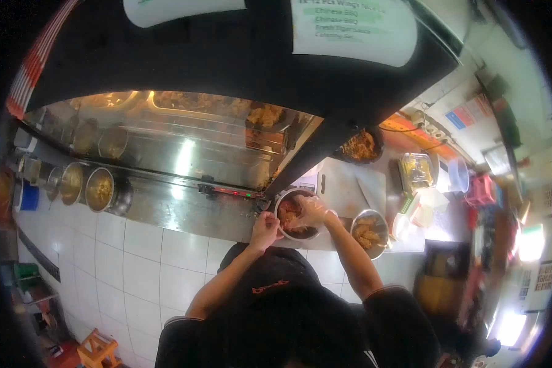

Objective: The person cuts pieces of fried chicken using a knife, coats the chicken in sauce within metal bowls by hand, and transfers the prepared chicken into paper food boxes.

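Observation:
A metal bowl (316, 232) of food pieces coated in red sauce (288, 210) stands at the counter's front edge, right before me. My left hand (265, 232) is closed at the bowl's near left rim, its fingertips on the edge. My right hand (313, 212), in a clear plastic glove, reaches down into the bowl and touches the sauced pieces; its fingertips are blurred and partly hidden. To the right of that hand sits a second metal bowl (383, 229) with browned fried chicken pieces (367, 234).
Behind the bowls lies a pale cutting board (343, 184) with a knife (368, 193) on it. A glass-fronted warming cabinet (184, 153) rises at the back left. Several metal pots (99, 190) line the left counter. A dark pan of food (360, 146) stands at the back right.

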A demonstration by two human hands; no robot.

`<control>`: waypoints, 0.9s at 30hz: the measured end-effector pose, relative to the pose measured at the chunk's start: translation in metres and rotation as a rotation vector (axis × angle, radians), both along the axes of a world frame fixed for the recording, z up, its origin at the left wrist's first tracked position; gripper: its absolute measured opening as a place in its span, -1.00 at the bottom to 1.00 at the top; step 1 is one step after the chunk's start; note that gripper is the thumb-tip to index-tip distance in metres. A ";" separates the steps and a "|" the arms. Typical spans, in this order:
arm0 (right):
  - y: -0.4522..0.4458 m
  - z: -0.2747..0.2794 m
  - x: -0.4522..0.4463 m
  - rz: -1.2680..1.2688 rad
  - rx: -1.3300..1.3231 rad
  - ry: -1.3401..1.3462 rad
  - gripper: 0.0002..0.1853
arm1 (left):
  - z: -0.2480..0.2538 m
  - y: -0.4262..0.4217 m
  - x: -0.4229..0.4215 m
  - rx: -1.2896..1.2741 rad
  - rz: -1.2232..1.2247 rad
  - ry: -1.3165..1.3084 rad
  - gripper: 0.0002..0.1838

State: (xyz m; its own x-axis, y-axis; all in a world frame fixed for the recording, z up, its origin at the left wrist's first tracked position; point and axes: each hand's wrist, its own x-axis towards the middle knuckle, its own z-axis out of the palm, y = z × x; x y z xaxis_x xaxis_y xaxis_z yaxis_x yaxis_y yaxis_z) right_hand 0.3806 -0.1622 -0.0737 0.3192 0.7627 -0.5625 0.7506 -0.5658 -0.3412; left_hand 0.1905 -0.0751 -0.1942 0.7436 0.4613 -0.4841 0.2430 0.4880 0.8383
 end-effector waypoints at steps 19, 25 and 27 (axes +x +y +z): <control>-0.024 -0.020 -0.025 -0.045 0.214 -0.098 -0.28 | -0.001 -0.001 -0.004 -0.010 0.023 0.044 -0.82; -0.016 -0.018 -0.028 -0.069 0.071 -0.104 -0.27 | 0.000 -0.006 -0.001 0.013 -0.022 0.004 -0.83; -0.010 -0.013 -0.028 -0.001 0.049 -0.119 -0.25 | 0.001 -0.006 -0.001 0.016 -0.027 0.005 -0.82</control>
State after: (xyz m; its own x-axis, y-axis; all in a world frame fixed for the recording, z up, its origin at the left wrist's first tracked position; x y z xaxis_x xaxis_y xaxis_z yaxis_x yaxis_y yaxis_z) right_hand 0.3522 -0.1723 -0.0865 0.3821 0.7879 -0.4829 0.7871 -0.5513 -0.2767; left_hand 0.1898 -0.0810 -0.1933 0.7537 0.4486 -0.4804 0.2597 0.4681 0.8447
